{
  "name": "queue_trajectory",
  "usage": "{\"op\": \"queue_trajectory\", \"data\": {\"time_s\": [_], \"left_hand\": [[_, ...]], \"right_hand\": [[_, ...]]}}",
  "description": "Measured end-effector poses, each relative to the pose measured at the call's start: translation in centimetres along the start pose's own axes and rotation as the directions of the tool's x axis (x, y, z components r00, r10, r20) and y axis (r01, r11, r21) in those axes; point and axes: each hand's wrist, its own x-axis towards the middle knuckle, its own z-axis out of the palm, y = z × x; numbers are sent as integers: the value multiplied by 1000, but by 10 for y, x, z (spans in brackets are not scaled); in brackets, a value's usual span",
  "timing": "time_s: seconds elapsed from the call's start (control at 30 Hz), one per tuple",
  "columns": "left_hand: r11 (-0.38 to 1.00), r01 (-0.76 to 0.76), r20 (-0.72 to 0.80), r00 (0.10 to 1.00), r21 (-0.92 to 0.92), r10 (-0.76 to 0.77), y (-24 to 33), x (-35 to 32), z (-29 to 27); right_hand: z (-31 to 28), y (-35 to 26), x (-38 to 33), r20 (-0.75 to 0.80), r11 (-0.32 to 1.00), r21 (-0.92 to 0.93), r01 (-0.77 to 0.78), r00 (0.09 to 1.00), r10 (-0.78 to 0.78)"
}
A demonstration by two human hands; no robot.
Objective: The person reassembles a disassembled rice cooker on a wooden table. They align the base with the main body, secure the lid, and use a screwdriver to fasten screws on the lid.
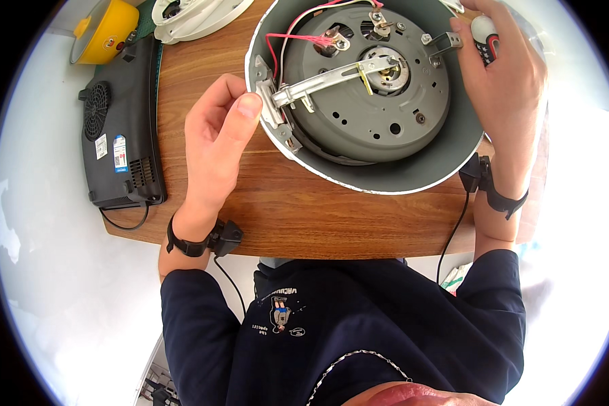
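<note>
An upturned rice cooker body with a white-edged rim and grey inside lies before me, its round heating plate showing. Across the plate runs a metal lever from the rim-side switch bracket to the centre. My left hand pinches the left rim by that bracket, thumb on top. At the right rim my right hand is closed around what looks like a screwdriver, with a white end and a black and red grip. Its thumb reaches inside by a small bracket; its other fingers are partly hidden.
On the left lies a black induction cooker, underside up, its cord trailing by the wooden table's edge. A yellow pot and white plastic part stand beyond. Black wrist units with cables are on both my wrists.
</note>
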Motion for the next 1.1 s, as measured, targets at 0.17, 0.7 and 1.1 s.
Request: {"op": "queue_trajectory", "data": {"time_s": [0.17, 0.7, 1.1], "left_hand": [[1000, 8, 10, 1000, -23, -8, 0, 0, -3], [1000, -17, 8, 1000, -16, 17, 0, 0, -2], [998, -55, -3, 999, -22, 55, -2, -3, -3]], "right_hand": [[-4, -5, 1, 9, 1000, 17, -2, 1000, 2], [-25, 1, -12, 65, 992, 126, 13, 998, -21], [-33, -7, -17, 393, 952, 301, 50, 903, -172]]}}
